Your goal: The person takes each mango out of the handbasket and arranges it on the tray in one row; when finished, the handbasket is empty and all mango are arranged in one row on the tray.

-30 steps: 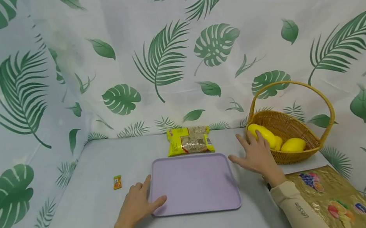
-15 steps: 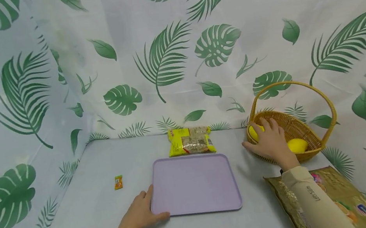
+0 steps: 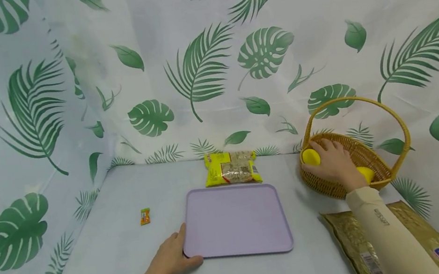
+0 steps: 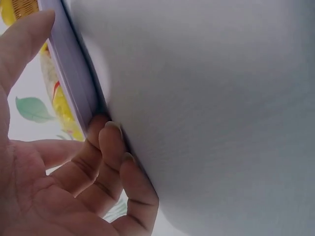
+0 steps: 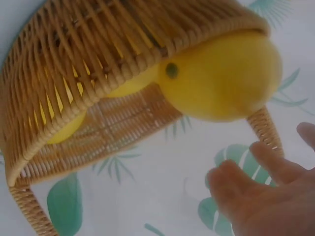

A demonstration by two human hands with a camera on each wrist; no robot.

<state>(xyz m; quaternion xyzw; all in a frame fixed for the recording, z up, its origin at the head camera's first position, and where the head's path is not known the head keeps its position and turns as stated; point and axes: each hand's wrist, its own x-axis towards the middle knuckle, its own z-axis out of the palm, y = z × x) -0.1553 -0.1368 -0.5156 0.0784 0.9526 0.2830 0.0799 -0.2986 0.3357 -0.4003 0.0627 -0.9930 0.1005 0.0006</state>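
My left hand (image 3: 168,259) holds the near left corner of a lilac tray (image 3: 236,219). In the left wrist view its thumb lies at the tray rim (image 4: 74,69), and the curled fingertips tuck in at the bottom edge. My right hand (image 3: 334,165) reaches into a wicker basket (image 3: 323,185) with a tall handle and grips a yellow lemon (image 3: 311,157), thumb and fingers on either side. Another lemon (image 3: 366,173) is partly hidden behind the wrist. The right wrist view shows the fingers spread near the large lemon (image 5: 221,73) at the basket's rim.
Yellow snack bags (image 3: 233,169) lie behind the tray. A small orange-and-green wrapped candy (image 3: 145,216) is on the white tabletop at left. Below the basket, a gold fruit-printed bag (image 3: 344,232) lies under my right forearm. Leaf-patterned cloth hangs behind.
My right hand has moved right and into the basket, closing over the lemon. My left hand has settled lower on the tray's near left corner.
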